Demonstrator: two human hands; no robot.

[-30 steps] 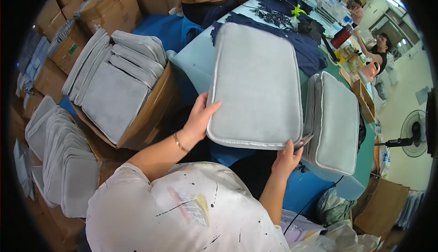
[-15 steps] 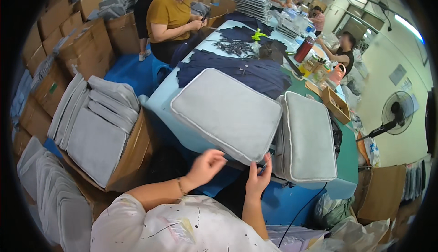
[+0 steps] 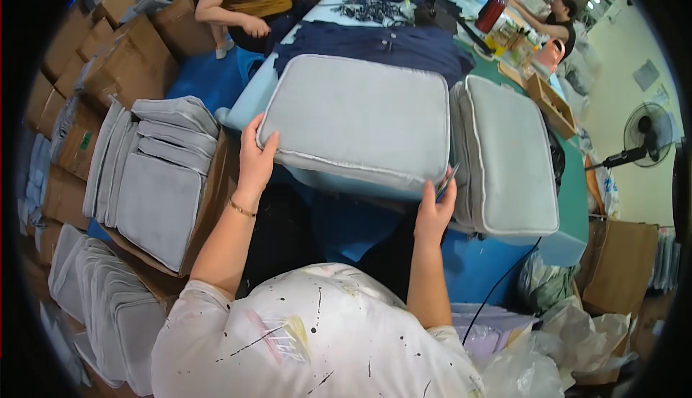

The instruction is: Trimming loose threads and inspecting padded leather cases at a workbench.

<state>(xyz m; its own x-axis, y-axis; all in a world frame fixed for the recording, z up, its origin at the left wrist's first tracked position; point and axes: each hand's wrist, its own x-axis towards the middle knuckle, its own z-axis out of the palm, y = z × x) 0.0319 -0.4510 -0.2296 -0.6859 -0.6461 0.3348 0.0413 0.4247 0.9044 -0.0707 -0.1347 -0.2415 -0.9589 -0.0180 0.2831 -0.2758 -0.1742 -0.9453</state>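
Observation:
A grey rectangular cushion [image 3: 360, 113] with light piped edges lies at the near side of the table, its front edge toward me. My left hand [image 3: 257, 154] grips its near left corner, thumb on top and fingers along the side. At the near right corner is my right hand [image 3: 435, 209], closed around small thread snips [image 3: 448, 180] whose pointed metal tip sticks up beside the cushion. Whether that hand also pinches the cushion cannot be made out. Right of it, a stack of similar grey cushions [image 3: 508, 157] stands on the green part of the table.
An open carton [image 3: 209, 214] packed with grey cushions stands at my left, with more cushions [image 3: 108, 304] below it. Dark blue cloth [image 3: 367, 45] lies beyond the cushion. A wooden tray [image 3: 551, 106], red flask [image 3: 492, 10] and fan [image 3: 646, 126] are at right. Co-workers sit across the table.
My left hand has moved left and forward onto the cushion's corner. The cushion has turned, its front edge now nearly level. My right hand keeps the snips. The view has tilted downward.

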